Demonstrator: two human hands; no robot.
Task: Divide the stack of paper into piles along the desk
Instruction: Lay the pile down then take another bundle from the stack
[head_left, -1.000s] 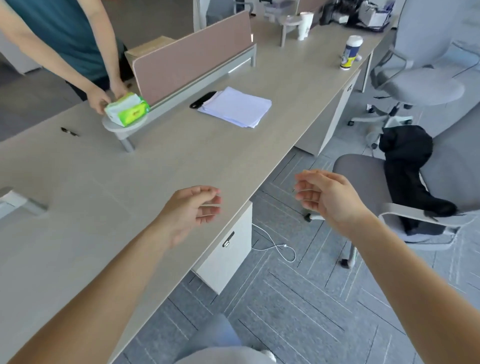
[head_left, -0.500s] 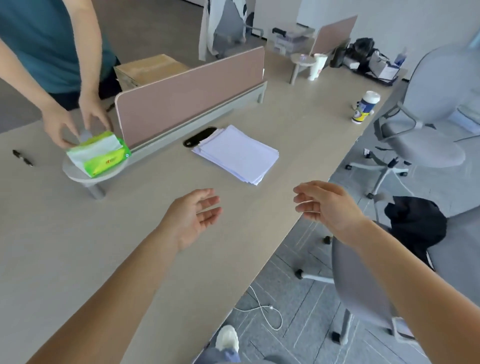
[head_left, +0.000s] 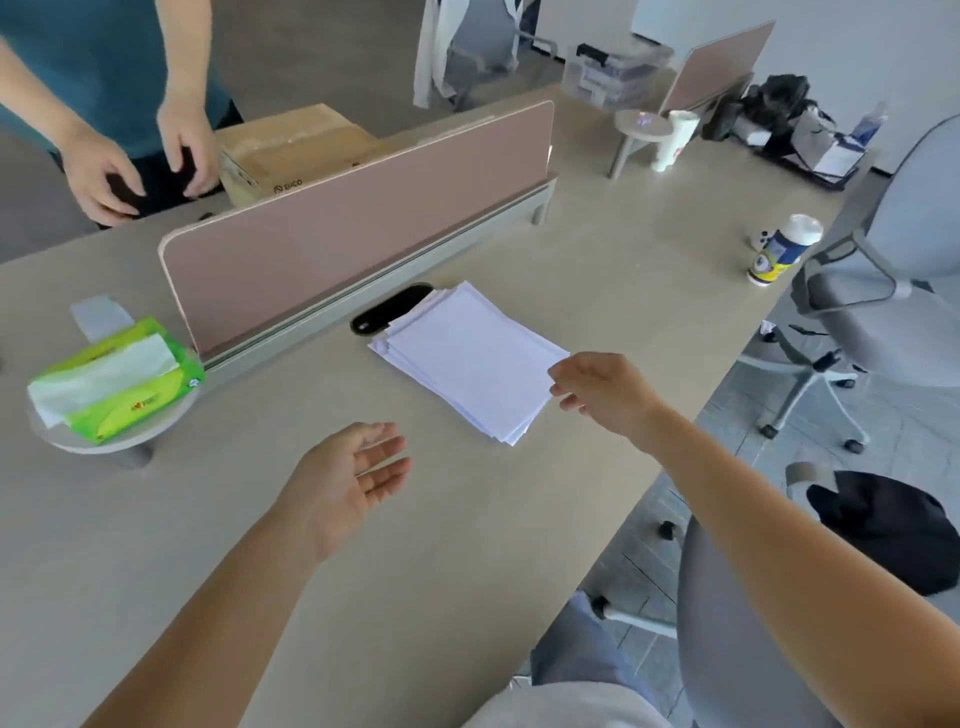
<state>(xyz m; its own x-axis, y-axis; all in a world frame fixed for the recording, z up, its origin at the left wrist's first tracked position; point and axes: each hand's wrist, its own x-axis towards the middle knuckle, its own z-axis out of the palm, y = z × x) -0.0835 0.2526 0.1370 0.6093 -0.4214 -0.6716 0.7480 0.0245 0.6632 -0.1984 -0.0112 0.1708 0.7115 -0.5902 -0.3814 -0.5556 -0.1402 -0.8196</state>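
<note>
Two hands, left (head_left: 348, 483) and right (head_left: 608, 392), near one stack of paper (head_left: 467, 358)

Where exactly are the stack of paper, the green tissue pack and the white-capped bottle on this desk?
stack of paper (head_left: 467, 358): head view, middle of the top sheet.
green tissue pack (head_left: 132, 410): head view, its green front side.
white-capped bottle (head_left: 775, 257): head view, its blue and yellow label.

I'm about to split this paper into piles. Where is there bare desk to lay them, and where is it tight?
Bare desk lies between the paper stack and the tissue pack, along the divider; around the left hand; and from the stack towards the canister. Crowded: the far end around the cup, and the black slot by the stack's far corner.
</note>
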